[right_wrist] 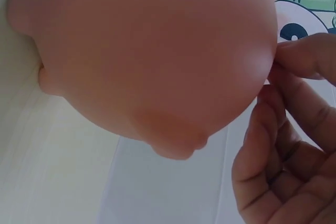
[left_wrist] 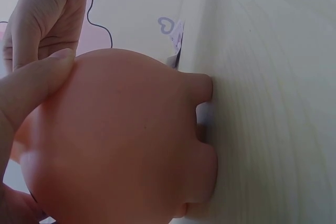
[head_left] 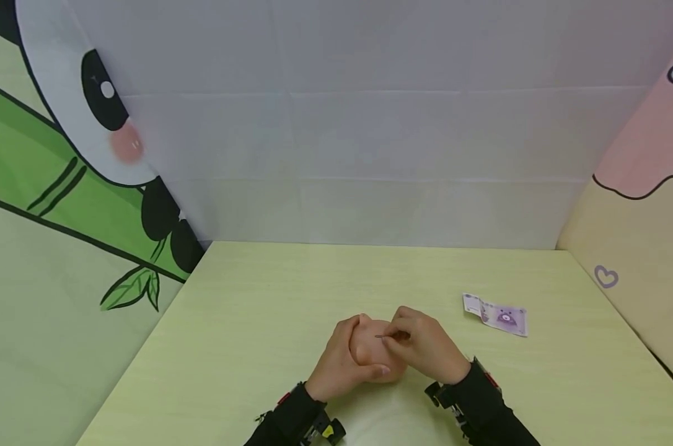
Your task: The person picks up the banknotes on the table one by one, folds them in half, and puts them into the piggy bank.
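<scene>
A peach-pink piggy bank (head_left: 370, 341) with short stubby legs stands on the table. My left hand (head_left: 339, 365) grips it from the left side, the thumb along its near side and the fingers over its far side. On the bank's top, my right hand (head_left: 422, 344) has its thumb and forefinger pinched together, the other fingers curled in. A thin dark sliver (head_left: 378, 336) shows at those fingertips; I cannot tell what the fingers pinch. In the right wrist view, the right fingertips (right_wrist: 278, 56) meet right at the rounded top of the bank.
Right of the hands, a creased purple play banknote (head_left: 504, 318) with a cartoon animal lies on the pale wooden table (head_left: 258, 297). Printed cloth with cartoon figures (head_left: 108, 124) hangs on both sides, and a plain light cloth (head_left: 370, 155) hangs behind.
</scene>
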### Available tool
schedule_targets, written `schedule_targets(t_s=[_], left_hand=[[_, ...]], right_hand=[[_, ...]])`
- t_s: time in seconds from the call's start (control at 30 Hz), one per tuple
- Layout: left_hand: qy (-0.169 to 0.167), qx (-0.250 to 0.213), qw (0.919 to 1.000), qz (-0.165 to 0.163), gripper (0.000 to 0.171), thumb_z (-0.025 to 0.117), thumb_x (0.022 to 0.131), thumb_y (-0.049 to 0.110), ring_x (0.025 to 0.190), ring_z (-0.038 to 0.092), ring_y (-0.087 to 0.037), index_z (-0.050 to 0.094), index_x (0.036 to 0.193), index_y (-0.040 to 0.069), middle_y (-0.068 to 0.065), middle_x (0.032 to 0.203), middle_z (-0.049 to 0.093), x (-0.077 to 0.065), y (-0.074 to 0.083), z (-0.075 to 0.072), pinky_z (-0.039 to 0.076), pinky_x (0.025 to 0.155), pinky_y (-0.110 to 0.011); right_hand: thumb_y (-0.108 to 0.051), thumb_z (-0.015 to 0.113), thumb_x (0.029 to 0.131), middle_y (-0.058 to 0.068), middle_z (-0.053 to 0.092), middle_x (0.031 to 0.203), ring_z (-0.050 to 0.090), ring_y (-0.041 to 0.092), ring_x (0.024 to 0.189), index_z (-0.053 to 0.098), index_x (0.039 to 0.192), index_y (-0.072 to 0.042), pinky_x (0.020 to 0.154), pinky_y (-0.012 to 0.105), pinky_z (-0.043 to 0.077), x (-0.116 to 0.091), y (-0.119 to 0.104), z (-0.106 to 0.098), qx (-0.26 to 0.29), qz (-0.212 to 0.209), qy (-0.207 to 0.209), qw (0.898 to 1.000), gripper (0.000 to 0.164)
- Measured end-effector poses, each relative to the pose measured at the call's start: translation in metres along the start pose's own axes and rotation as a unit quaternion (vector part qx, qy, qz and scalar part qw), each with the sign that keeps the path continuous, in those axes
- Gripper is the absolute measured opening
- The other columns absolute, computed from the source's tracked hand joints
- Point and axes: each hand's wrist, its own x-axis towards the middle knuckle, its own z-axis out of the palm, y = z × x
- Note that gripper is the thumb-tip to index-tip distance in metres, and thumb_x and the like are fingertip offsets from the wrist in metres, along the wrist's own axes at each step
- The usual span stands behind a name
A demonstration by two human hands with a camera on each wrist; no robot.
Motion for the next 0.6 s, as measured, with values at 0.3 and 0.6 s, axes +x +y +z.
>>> schedule_targets(t_s=[0.3,0.6], left_hand=[[0.001,0.002,1.0000,-0.001,0.092,0.084,0.077,0.036,0.118,0.049,-0.021,0.031,0.148,0.011,-0.009,0.146,0.038,-0.002,0.002,0.000,0.046,0.091,-0.037],[-0.003,0.011,0.9999,-0.003,0.095,0.082,0.078,0.041,0.119,0.048,-0.024,0.028,0.149,0.008,-0.011,0.146,0.037,-0.001,0.000,-0.001,0.046,0.093,-0.039]], right_hand=[[-0.003,0.073,0.083,-0.007,0.055,0.076,0.050,0.001,0.070,0.074,0.082,-0.014,0.063,0.018,0.047,0.000,-0.002,0.000,0.017,0.026,-0.008,0.999,0.011],[-0.005,0.072,0.087,-0.009,0.061,0.083,0.054,0.000,0.075,0.074,0.092,-0.016,0.068,0.022,0.050,-0.005,0.009,-0.004,0.087,0.036,-0.021,0.995,0.012]])
